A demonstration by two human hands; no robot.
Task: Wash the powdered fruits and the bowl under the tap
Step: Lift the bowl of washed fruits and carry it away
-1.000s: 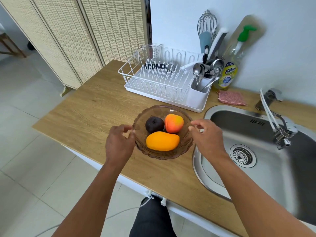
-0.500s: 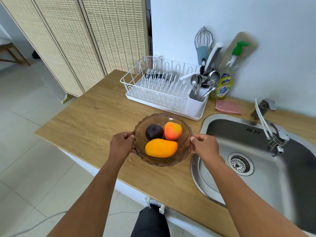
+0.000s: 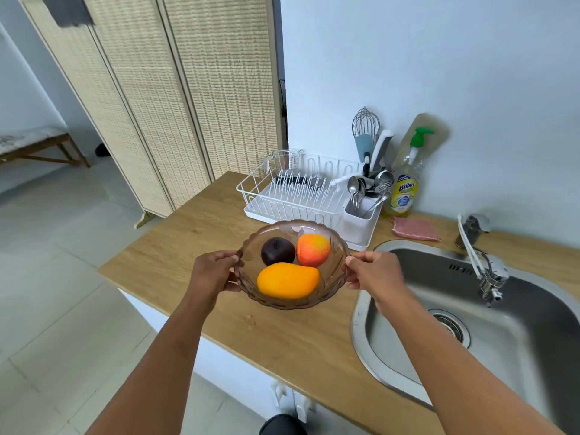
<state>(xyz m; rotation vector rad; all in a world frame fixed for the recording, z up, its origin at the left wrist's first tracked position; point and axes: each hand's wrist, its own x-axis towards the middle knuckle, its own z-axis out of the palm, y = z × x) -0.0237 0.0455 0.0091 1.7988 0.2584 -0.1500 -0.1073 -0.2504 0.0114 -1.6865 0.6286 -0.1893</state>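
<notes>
Gripping the bowl by its scalloped rim, the left hand is curled closed on the left edge and the right hand is curled closed on the right edge, thumbs on top. The bowl is held between both hands above the counter; contact with the counter cannot be told. It is brownish, see-through glass. Three fruits are seen inside: a mango nearest the wrists, a dark fruit beyond it on the left, a peach beyond it on the right. Powder on them cannot be made out. The sink lies just right of the right hand, with the tap past it. A rack sits beyond the hands.
</notes>
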